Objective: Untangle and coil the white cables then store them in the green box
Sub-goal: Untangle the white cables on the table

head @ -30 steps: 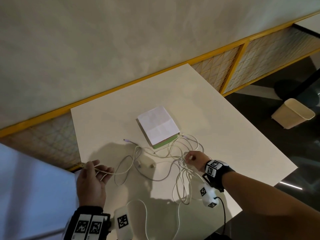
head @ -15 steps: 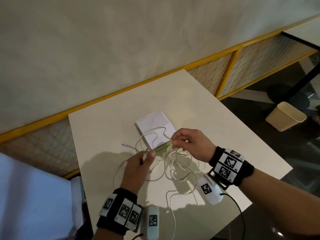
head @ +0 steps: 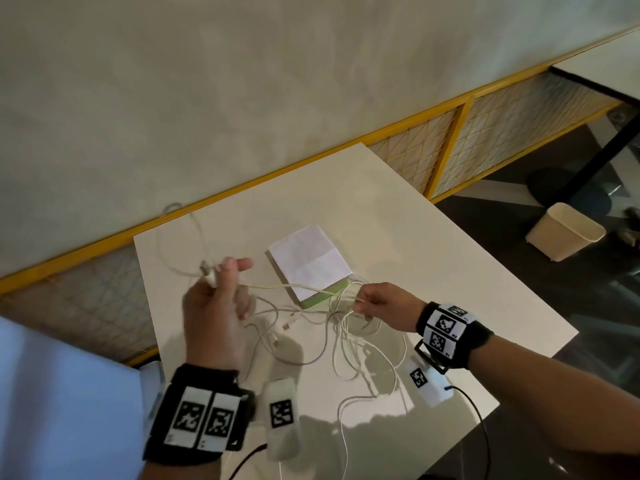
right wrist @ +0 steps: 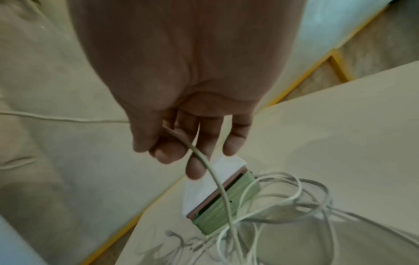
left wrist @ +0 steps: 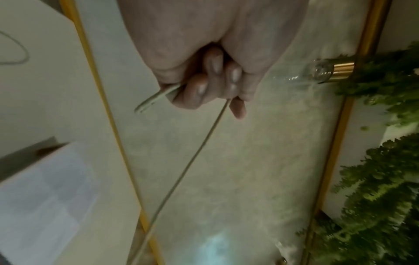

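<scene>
One green box (head: 323, 296) lies on the one white table (head: 433, 271), its top covered by a white sheet of paper (head: 308, 261). The left hand (head: 213, 313), raised to the left of the box, has its fingers curled round a white cable (head: 287, 287) near its plug end (left wrist: 156, 100), index finger sticking out. That strand runs taut across the box's near corner to the right hand (head: 381, 310), just right of the box, which pinches it between thumb and fingertips (right wrist: 167, 154). The remaining white cables (head: 349, 344) lie in one loose tangle in front of the box; their number cannot be counted. One beige bin (head: 564, 235) stands on the floor, well right of the box
</scene>
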Tool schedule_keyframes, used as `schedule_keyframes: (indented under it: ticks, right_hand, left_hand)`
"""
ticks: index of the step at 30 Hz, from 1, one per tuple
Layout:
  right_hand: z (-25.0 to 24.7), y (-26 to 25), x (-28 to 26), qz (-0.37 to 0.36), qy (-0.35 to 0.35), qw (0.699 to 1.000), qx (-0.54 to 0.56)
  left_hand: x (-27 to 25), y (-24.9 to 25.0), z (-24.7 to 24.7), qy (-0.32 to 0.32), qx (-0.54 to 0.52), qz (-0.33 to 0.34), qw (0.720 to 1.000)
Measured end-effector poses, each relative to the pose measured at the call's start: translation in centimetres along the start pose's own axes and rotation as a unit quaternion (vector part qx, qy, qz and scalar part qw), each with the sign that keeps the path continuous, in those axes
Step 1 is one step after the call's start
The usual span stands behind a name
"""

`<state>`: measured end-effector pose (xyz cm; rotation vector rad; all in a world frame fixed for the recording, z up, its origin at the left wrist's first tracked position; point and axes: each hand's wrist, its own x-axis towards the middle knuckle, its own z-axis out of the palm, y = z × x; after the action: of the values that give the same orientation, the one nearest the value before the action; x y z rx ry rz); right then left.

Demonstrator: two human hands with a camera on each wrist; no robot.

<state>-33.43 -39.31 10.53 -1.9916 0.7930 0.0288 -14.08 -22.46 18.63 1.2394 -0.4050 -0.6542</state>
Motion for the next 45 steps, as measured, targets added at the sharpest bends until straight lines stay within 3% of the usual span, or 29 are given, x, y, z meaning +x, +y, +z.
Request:
schedule_keyframes:
  ticks: [4,7,9,12,16,18,23,28,32,35,37,40,45]
  right_hand:
    - [-0.2,1.1,-0.8,-0.013,0.118,0.99,0.081]
    - [-0.8,-0.3,-1.9,-0.081,0.268,0.951,0.133]
    - [-1.3,-0.5,-2.6,-0.113,0.309,0.935,0.133]
    - [-1.7,2.1,-3.0,-0.094,0.232,0.968,0.013]
    - [-1.8,7.9,-3.5,0.023,0.114,0.986,-0.118]
    - [-2.2,10.3,-4.1,0.077,0.088,0.983,-0.143]
    - [-3.9,13.6,-5.2,0.17,0.157,0.97,-0.073]
    - [-3.9,15.4,-5.0,0.231,0.051,0.952,-0.194]
    - [-5.6,18.7,-5.5,0.287,-0.008,0.924,-0.253]
    - [-7.0,19.7,-5.9,0.308,-0.048,0.892,-0.327]
    - [-8.0,19.4,-5.3,0.32,-0.034,0.886,-0.332]
    - [-8.8,17.8,-1.6,0.302,0.037,0.91,-0.281]
    - [-5.4,13.5,7.7,0.174,0.042,0.963,-0.201]
  left_hand:
    - [0.2,0.4,-3.0,0.024,-0.046,0.008,0.999]
    - [-0.6,-0.3,-4.1,0.032,-0.058,-0.008,0.998]
    - [-1.1,-0.7,-4.6,0.053,-0.059,-0.019,0.997]
    - [-1.4,-1.0,-5.8,0.098,-0.065,-0.034,0.993]
    - [-1.5,-2.8,-7.6,0.13,-0.042,-0.077,0.988]
    - [-1.7,-4.0,-8.8,0.161,-0.046,-0.098,0.981]
    - [-1.8,-5.6,-11.7,0.189,-0.055,-0.155,0.968]
    - [-3.3,-8.9,-11.2,0.197,0.027,-0.261,0.945]
    - [-4.7,-10.6,-12.0,0.223,0.015,-0.301,0.927]
    - [-5.8,-10.5,-12.4,0.251,-0.033,-0.302,0.919]
    - [-6.3,-10.3,-12.7,0.269,-0.092,-0.295,0.912]
    - [-6.7,-10.5,-12.8,0.298,-0.154,-0.288,0.897]
    - [-6.9,-11.4,-11.2,0.325,-0.204,-0.252,0.888]
